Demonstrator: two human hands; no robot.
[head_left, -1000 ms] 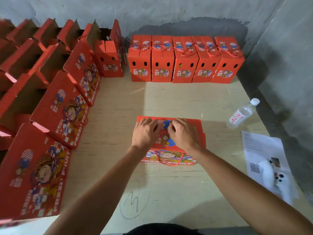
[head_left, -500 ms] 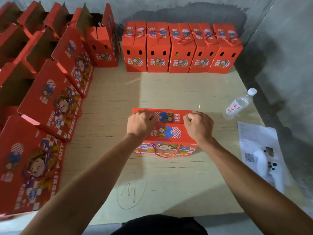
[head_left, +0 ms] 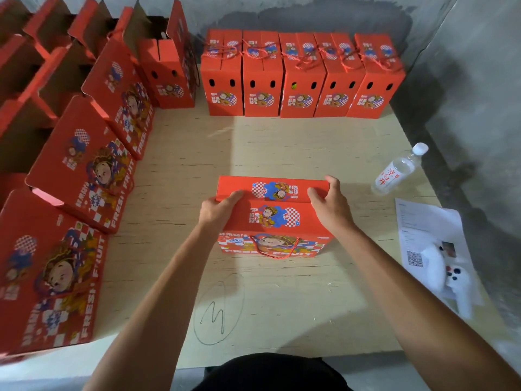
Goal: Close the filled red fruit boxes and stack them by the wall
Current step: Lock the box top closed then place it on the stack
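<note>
A red fruit box [head_left: 275,215] with cartoon print stands in the middle of the plywood table [head_left: 282,292], its top flaps folded flat and a red cord handle hanging on its near face. My left hand [head_left: 218,210] grips the box's left top edge. My right hand [head_left: 328,204] holds the right top edge, thumb over the far flap. A row of several closed red boxes [head_left: 303,77] lines the back wall.
Several open red boxes [head_left: 84,167] with raised lids run down the left side. A water bottle [head_left: 400,169] lies at the right, with a sheet of paper [head_left: 428,235] and a white controller [head_left: 448,280] nearer me. A pen-drawn circle marks the table.
My hands went from pressing together at the middle of the top, to fists pushing the flaps, to spread apart gripping the box's two ends. The flaps now lie flat.
</note>
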